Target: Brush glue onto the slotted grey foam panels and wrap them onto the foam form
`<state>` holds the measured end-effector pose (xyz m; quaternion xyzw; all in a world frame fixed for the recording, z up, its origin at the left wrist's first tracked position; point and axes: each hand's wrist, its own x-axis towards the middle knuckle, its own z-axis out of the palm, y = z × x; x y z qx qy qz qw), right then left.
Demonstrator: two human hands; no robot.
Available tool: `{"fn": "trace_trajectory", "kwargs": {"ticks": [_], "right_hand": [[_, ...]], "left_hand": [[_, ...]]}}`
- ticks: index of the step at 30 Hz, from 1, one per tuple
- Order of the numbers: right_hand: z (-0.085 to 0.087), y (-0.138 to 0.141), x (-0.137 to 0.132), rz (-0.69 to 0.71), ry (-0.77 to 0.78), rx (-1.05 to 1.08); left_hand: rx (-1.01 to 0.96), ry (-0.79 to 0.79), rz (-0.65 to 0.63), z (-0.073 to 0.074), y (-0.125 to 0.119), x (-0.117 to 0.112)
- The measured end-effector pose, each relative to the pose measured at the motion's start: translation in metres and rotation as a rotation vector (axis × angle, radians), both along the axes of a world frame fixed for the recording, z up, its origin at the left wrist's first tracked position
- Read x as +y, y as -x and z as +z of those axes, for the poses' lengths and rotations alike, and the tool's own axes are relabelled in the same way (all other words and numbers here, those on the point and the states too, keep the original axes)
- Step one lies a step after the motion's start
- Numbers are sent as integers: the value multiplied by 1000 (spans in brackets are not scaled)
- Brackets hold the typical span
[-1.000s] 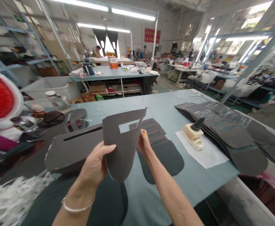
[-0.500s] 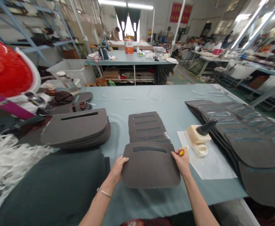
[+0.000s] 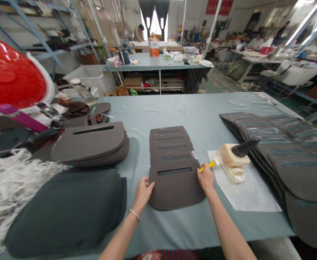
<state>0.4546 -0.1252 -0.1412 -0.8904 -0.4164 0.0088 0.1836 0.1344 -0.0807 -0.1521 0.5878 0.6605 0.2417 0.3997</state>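
Now hands apart: left hand [image 3: 144, 192] touching foam panel [image 3: 176, 189], right hand [image 3: 206, 178] pinching yellow tool [image 3: 207, 166].

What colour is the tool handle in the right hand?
Yellow: the tool handle pokes out of the right hand, seen best in the head view.

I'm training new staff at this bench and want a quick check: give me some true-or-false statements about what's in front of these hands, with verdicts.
1. The left hand wears a bangle at the wrist. True.
2. The right hand pinches a small yellow tool. True.
3. The slotted grey foam panel under both hands is lifted off the table. False: it lies flat on the blue-grey table.
4. The cream bottle with a black nozzle rests directly on the table covering. False: it rests on a white paper sheet.
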Motion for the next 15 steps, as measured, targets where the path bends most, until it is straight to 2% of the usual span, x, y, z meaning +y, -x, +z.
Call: {"fn": "trace_trajectory", "kwargs": {"ticks": [4,10,15], "right_hand": [[-1,-2,2,-44,56,-17],[0,-1,3,-17,86,-50],[-2,-2,5,-37,144,-49]], "left_hand": [[102,-11,-25,1,-6,-1],[141,-15,-59,10,-6,-1],[247,25,-12,17,-6,1]]}}
